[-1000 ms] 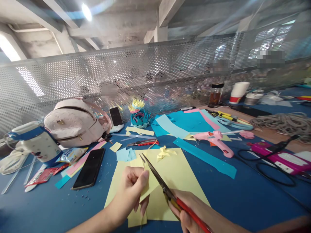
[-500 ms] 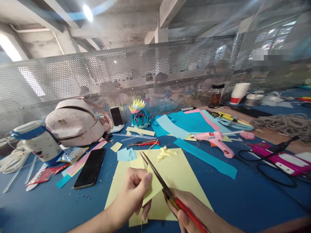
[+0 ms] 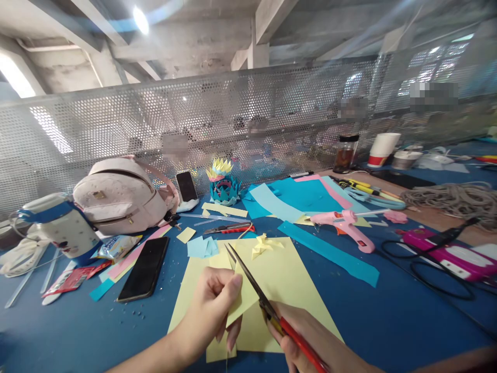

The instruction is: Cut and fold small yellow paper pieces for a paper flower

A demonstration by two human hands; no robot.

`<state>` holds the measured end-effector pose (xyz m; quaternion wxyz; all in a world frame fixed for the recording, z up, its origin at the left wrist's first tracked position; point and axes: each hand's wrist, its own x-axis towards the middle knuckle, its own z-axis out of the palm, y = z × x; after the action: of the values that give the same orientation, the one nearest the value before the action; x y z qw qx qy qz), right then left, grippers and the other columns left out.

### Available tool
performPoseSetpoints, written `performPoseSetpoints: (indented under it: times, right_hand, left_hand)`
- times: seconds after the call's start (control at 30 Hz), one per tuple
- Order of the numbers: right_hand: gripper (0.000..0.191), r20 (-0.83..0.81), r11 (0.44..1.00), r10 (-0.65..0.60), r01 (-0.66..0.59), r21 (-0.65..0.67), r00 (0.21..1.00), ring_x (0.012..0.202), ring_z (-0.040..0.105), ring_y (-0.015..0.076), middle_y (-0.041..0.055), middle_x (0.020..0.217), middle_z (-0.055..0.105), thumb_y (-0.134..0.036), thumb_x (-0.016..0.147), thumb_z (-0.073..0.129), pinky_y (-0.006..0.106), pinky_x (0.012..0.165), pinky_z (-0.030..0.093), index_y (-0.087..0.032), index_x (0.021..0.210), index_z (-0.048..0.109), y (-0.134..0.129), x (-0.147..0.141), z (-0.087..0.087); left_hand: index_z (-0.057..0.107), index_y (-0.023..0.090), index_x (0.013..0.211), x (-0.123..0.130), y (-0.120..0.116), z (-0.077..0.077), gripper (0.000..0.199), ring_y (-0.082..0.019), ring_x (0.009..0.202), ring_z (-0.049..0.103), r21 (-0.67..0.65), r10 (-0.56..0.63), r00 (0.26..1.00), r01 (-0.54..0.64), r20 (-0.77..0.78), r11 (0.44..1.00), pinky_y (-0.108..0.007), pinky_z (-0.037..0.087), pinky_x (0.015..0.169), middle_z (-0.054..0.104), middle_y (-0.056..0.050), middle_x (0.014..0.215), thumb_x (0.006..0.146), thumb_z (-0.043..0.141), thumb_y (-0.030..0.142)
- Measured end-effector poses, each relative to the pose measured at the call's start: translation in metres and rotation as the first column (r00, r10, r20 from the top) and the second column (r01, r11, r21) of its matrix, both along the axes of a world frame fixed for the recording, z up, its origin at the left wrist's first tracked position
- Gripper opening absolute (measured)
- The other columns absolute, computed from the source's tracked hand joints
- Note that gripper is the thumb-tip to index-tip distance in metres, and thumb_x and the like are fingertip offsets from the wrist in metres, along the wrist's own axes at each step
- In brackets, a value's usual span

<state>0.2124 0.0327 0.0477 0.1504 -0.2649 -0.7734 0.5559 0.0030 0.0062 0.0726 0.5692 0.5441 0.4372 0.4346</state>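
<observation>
My left hand (image 3: 215,305) pinches a piece of pale yellow paper (image 3: 246,295) between thumb and fingers. Red-handled scissors (image 3: 259,290) are in my right hand (image 3: 303,331), their dark blades lying along the right side of that piece and pointing up and to the left. Beneath both hands lies a large yellow sheet (image 3: 295,280) on the blue table. Small folded yellow pieces (image 3: 264,245) rest on its upper part, and light blue squares (image 3: 202,247) overlap its upper left corner.
A black phone (image 3: 143,269) and a backpack (image 3: 120,197) are at left. Behind the sheet are a utility knife (image 3: 229,228) and a folded-paper model (image 3: 223,184). A pink glue gun (image 3: 347,225), a blue strip (image 3: 330,254) and a magenta power strip (image 3: 446,254) lie at right.
Both hands are almost where they were. The scissors and the held yellow piece have shifted only very slightly.
</observation>
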Motion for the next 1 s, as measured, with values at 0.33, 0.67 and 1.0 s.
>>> performPoseSetpoints:
  times: [0.33,0.67,1.0]
  right_hand:
    - [0.072,-0.006,0.998,-0.068,0.068,0.018,0.998,0.054,0.050,0.0114,0.0006,0.075,0.055,-0.090,0.082,0.044,0.023,0.051,0.044,-0.019,0.095,0.054,-0.005,-0.001,0.001]
    - [0.082,0.018,0.987,-0.140,0.139,0.082,0.990,0.057,0.054,0.0135,0.0024,0.077,0.057,-0.094,0.083,0.022,0.026,0.055,0.047,-0.020,0.097,0.054,-0.016,-0.001,0.009]
    - [0.073,0.007,0.990,-0.141,0.141,0.021,0.990,0.056,0.052,0.0119,-0.0007,0.071,0.052,-0.087,0.090,0.028,0.022,0.052,0.043,-0.020,0.101,0.055,-0.013,0.000,-0.011]
  left_hand:
    - [0.043,0.019,0.049,0.000,0.000,0.000,0.073,-0.004,0.021,0.031,0.007,-0.013,1.000,0.012,0.005,1.000,-0.015,0.011,0.027,0.042,0.002,0.030,0.084,0.052,0.082]
    - [0.044,0.019,0.051,0.000,0.000,0.000,0.071,-0.003,0.022,0.029,0.006,-0.018,1.000,0.018,0.013,1.000,-0.015,0.011,0.028,0.042,0.003,0.030,0.086,0.052,0.081]
    - [0.046,0.018,0.050,-0.001,0.003,-0.002,0.071,-0.003,0.021,0.031,0.037,0.002,0.999,-0.003,0.032,0.999,-0.015,0.011,0.028,0.045,0.001,0.031,0.086,0.056,0.078]
